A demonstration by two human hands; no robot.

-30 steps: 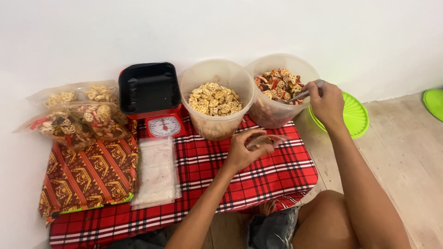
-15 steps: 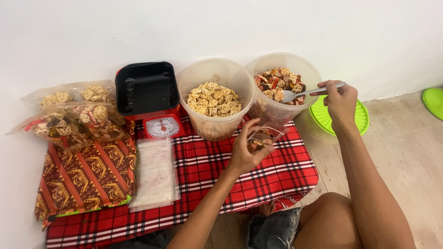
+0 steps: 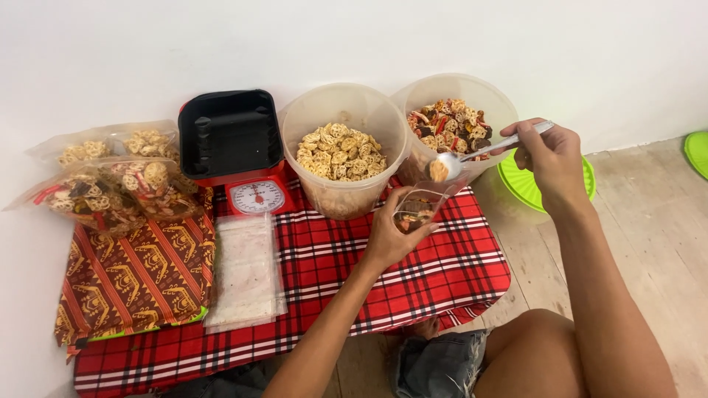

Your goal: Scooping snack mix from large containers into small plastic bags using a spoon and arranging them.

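Since half a second before, the spoon (image 3: 472, 155) had come out of the mixed-snack tub (image 3: 451, 125) and lowered toward the small clear bag (image 3: 417, 209), its bowl carrying one snack piece just above the bag's mouth; the right hand (image 3: 549, 156) pinched the handle; the left hand (image 3: 389, 234) gripped the bag over the red plaid cloth (image 3: 413, 273), before the pale-snack tub (image 3: 341, 151).

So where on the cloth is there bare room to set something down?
The widest free patch of the red checked cloth lies near its front right corner, below the left hand holding the small bag. A strip along the front edge is also bare. The back is crowded: filled bags, scale, two tubs. The flat bags and patterned cloth fill the left.
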